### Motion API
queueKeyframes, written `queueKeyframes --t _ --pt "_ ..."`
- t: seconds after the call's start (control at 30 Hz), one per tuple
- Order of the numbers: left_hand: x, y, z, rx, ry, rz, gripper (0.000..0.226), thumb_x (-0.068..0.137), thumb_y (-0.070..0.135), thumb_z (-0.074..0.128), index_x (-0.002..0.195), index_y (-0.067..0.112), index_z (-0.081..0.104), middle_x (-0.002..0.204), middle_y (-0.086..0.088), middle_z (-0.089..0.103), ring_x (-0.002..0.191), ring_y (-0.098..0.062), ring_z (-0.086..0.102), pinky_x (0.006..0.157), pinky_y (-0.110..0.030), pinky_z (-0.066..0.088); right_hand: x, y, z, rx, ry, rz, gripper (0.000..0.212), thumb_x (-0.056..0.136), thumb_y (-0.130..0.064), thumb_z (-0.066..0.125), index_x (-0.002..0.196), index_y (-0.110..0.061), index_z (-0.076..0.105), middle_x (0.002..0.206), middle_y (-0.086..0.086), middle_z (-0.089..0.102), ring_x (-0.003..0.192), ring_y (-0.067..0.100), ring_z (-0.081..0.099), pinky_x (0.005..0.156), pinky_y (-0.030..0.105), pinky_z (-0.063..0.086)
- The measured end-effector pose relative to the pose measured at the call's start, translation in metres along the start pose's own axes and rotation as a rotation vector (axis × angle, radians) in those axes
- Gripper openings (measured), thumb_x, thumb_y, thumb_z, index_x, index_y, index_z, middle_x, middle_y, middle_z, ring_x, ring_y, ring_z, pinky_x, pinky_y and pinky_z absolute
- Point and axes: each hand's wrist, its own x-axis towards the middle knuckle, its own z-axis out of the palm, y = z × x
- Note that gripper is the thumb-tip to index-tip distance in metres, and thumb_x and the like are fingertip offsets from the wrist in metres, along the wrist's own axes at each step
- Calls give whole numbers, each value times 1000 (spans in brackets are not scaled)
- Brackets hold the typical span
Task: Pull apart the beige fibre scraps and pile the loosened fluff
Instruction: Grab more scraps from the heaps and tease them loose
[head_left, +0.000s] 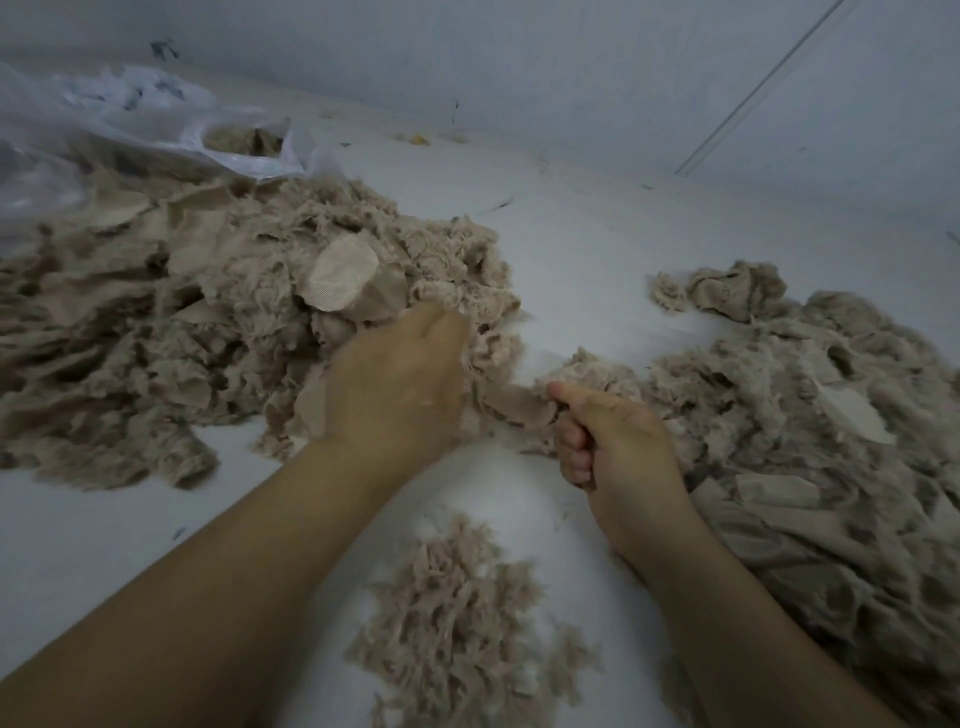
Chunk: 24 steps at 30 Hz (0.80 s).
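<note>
Beige scrap (519, 405) stretched between our hands; left hand's (400, 384) fingers were buried in the scrap heap (182, 312), grip unreadable. Right hand (613, 441) pinched its end.

Both bare forearms reach forward, left hand (397, 384) knuckles-up, fingers hidden, right hand (613, 441) curled, thumb out

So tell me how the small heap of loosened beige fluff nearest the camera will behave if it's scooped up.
The small heap of loosened beige fluff looks wispy and open, so probably very light and floppy. Its ragged edges and stray tufts on the white table suggest it will shed bits and sag apart rather than lift as one clump.
</note>
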Motion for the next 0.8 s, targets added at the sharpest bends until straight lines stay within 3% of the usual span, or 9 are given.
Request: queueKeyframes --t 0.07,0.2,0.3,0.37,0.43,0.53,0.6,0.73,0.8 --pt "-2 18 9 -32 -211 132 17 82 16 63 98 14 67 95 -5 65 65 -33 63 48 -33 44 0 -1 1 20 -2 0 31 103 -3 40 128 2 58 50 -4 43 40 6 30 35 18 27" --pt "-10 42 32 86 -483 205 20 92 23 44 108 22 57 104 2 58 81 -22 62 51 -30 27 0 -5 1 84 3 54 26 103 -2 39 122 5 56 48 -3 41 36 5 29 34 15 23" --pt "-9 45 36 29 -463 155 21 91 16 45 103 22 60 90 4 53 79 -24 61 49 -28 24 0 -10 1 126 -7 89 15 102 -1 40 102 1 55 47 -3 37 36 4 26 35 14 18" --pt "-9 42 36 -139 -384 83 17 90 10 48 95 17 63 84 2 52 78 -28 61 51 -32 35 0 -11 0 115 5 89 16 102 -1 41 94 -1 55 47 -2 36 36 5 25 36 14 17" --pt "-10 34 35 -376 -238 23 15 86 -2 52 87 4 66 81 -9 63 76 -30 61 65 -39 47 0 -11 -1 86 26 72 26 103 -2 40 81 -4 54 50 0 36 37 6 25 36 15 17" --pt "-15 25 31 -612 17 -15 22 82 -11 56 93 -1 72 96 -10 72 92 -17 65 86 -20 50 0 -11 -1 81 55 58 38 102 -1 39 66 -12 45 51 0 34 38 7 24 35 17 18" --pt "-16 25 31 -833 -17 -95 28 79 -20 56 94 -1 71 108 -9 71 107 -14 65 98 -26 49 2 -10 -2 82 52 51 36 102 -7 43 67 -13 47 52 0 34 38 7 24 35 17 18" --pt "-17 27 32 -1062 -119 -205 35 78 -29 50 87 -1 70 110 -11 70 112 -18 64 101 -36 49 -1 -11 -3 66 -28 47 37 93 -46 56 73 -15 51 49 -4 35 36 6 24 33 16 20" --pt "-16 28 33 -1097 -134 -241 33 83 -25 48 85 -1 70 111 -9 70 112 -15 64 100 -32 49 -4 -10 -3 -18 -62 -14 35 86 -43 64 62 -19 55 46 -6 33 36 6 23 35 16 21"
